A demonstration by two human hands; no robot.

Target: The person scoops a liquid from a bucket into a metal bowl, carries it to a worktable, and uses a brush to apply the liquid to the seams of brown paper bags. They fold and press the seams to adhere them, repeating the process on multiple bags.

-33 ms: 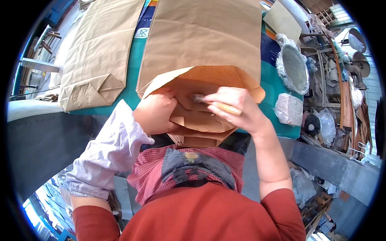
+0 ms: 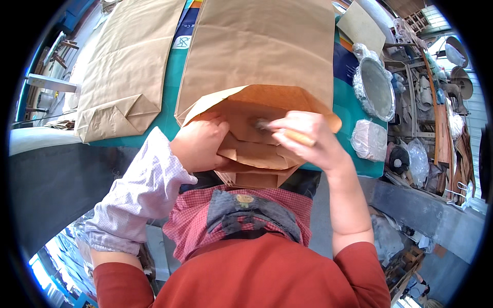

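A brown paper bag (image 2: 257,155) lies in front of me with its near end spread open, folded flaps standing up around the opening. My left hand (image 2: 199,142) is closed on the left edge of that opening, its thumb on the inside. In my right hand (image 2: 314,132) is a brush (image 2: 299,137) with a wooden handle, gripped near its head. The bristles, blurred by motion, are at the paper inside the opened end. Beneath and beyond lies a stack of brown paper bags (image 2: 259,46).
More paper bags (image 2: 126,61) lie to the left, the top one with a folded end. On the right of the teal-covered table (image 2: 352,141) are a plastic-wrapped round basin (image 2: 377,90) and a wrapped block (image 2: 368,140). Cluttered shelves (image 2: 423,97) stand farther right.
My right hand has moved the brush slightly to the right across the paper. The left hand stays at the bag's edge with barely any shift.
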